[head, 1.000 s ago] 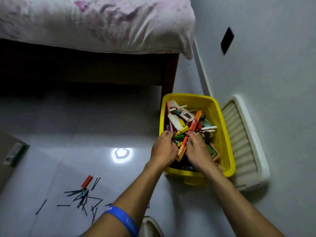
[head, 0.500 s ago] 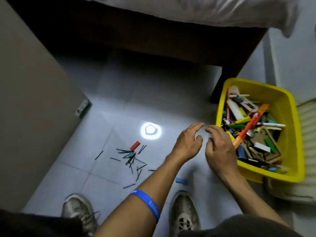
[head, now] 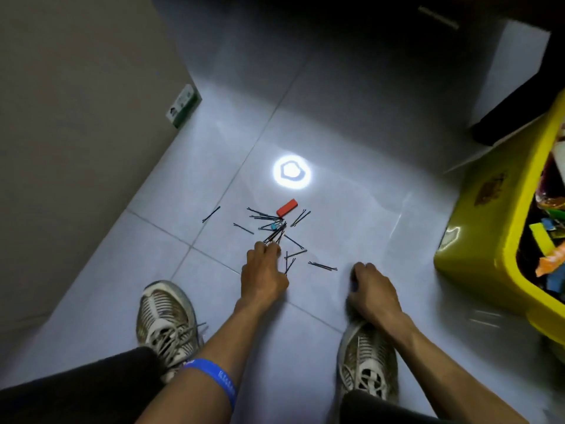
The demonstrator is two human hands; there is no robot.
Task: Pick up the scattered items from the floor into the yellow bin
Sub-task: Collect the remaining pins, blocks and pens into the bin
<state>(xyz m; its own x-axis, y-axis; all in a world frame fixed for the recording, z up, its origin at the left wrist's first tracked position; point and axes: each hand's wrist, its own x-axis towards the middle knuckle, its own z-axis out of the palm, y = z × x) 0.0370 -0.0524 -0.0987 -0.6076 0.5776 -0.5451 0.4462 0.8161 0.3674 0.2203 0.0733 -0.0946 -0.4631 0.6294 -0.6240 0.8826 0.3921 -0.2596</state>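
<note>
Nearest, 2 worn sneakers, left sneaker [head: 166, 319] and right sneaker [head: 367, 365], planted on the pale tiled floor [head: 351, 123]; blue wristband [head: 214, 377] on the left forearm; person crouched low.

Left hand [head: 264, 273] reaching forward, fingertips bunched at the near end of a cluster of black hairpins [head: 275, 228]; the grip looks pinched on 1 or more pins, though the contact itself is small and partly hidden. Right hand [head: 371, 290] down on the floor just ahead of the right sneaker, fingers curled over something small and bluish; blurred, so I cannot tell whether its grip has closed on it.

Beyond the hands: loose pins fanned across the tile joint, a stray pin [head: 211, 214] off to the left, a pair of pins [head: 322, 266] between the 2 hands; a red block [head: 286, 207] just beyond the cluster; a bright lamp reflection [head: 292, 172] on the tile farther out.

Yellow bin [head: 477, 240] at the right edge, well apart from the pins, already holding mixed colourful items.

Risks, as judged: pins are thin and flat on glossy tile, so a pinch may slide or lift only a few; a loose bundle could shed pins in transit to the bin; the stray pin is easy to overlook.
</note>
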